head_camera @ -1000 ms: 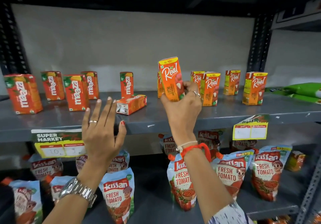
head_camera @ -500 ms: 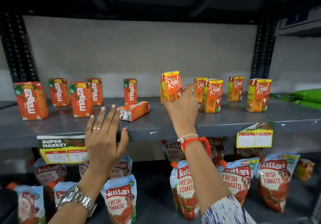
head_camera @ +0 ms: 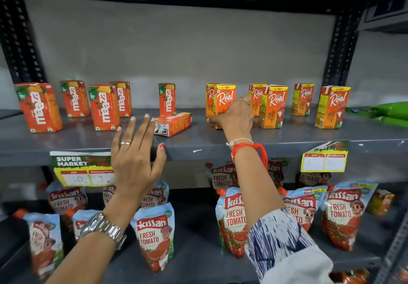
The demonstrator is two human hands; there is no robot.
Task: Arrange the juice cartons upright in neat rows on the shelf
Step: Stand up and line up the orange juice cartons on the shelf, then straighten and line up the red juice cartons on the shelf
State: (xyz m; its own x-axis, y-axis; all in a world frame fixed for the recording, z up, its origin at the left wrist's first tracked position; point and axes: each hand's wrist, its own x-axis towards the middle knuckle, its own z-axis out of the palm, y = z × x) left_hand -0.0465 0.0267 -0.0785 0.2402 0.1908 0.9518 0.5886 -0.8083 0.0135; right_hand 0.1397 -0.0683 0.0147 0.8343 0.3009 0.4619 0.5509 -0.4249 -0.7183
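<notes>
One Real carton [head_camera: 225, 103] is held upright on the shelf [head_camera: 287, 138] by the right hand [head_camera: 237, 118]. The tipped Maaza carton [head_camera: 173, 123] is found lying sideways just past the spread fingers [head_camera: 132, 129] of the empty left hand [head_camera: 134, 162].

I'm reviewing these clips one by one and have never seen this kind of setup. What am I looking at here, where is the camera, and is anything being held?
There is no machine here: a person works with two bare hands, and the single wide-angle camera sits on their head, looking forward and down.

On the grey metal shelf stand small cardboard juice cartons: red Maaza cartons on the left, orange Real cartons on the right. One red Maaza carton lying on its side sits near the middle. The shelf below holds Kissan tomato ketchup pouches.

The right hand, with a red thread at the wrist, has its grip on an upright orange Real carton that rests on the shelf. The left hand, wearing a ring and a metal watch, is open, holds nothing, and hovers in front of the shelf edge near the fallen carton.
</notes>
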